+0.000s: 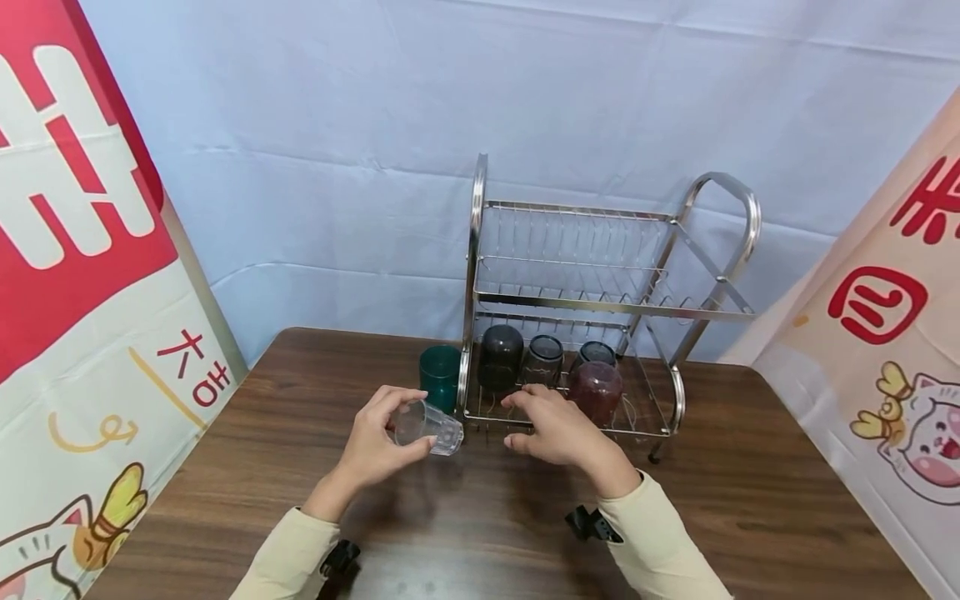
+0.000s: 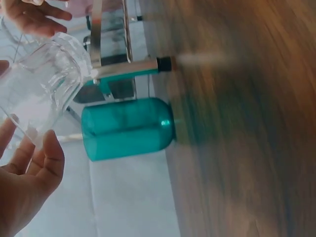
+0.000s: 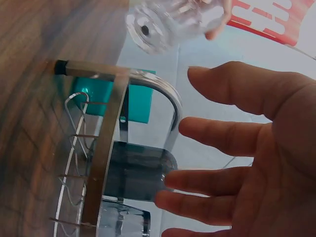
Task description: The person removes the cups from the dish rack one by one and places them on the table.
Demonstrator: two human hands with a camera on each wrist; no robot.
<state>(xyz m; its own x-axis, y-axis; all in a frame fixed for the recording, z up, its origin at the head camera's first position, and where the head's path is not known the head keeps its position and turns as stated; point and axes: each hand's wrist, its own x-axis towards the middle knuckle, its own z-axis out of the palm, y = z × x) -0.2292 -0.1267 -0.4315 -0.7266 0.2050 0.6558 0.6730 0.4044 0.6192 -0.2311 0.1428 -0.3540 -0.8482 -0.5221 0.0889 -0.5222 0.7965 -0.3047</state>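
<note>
1. The clear cup (image 1: 444, 429) is tipped sideways in front of the rack's (image 1: 577, 303) left end, up off the counter (image 1: 720, 467).
2. Left hand (image 1: 381, 442): fingers pinch it near the mouth. Right hand (image 1: 551, 425): fingers spread, holding nothing, in front of the rack.
3. My guess: light, stiff, slick if wet, maybe breakable. I'd grab the faceted base's outer wall and go easy on the rim. Can't tell glass from plastic.
4. Rack's shiny bent metal; the smooth, round-bottomed green cup (image 1: 439, 377) stands just beside it. Counter's wood-grained.
</note>
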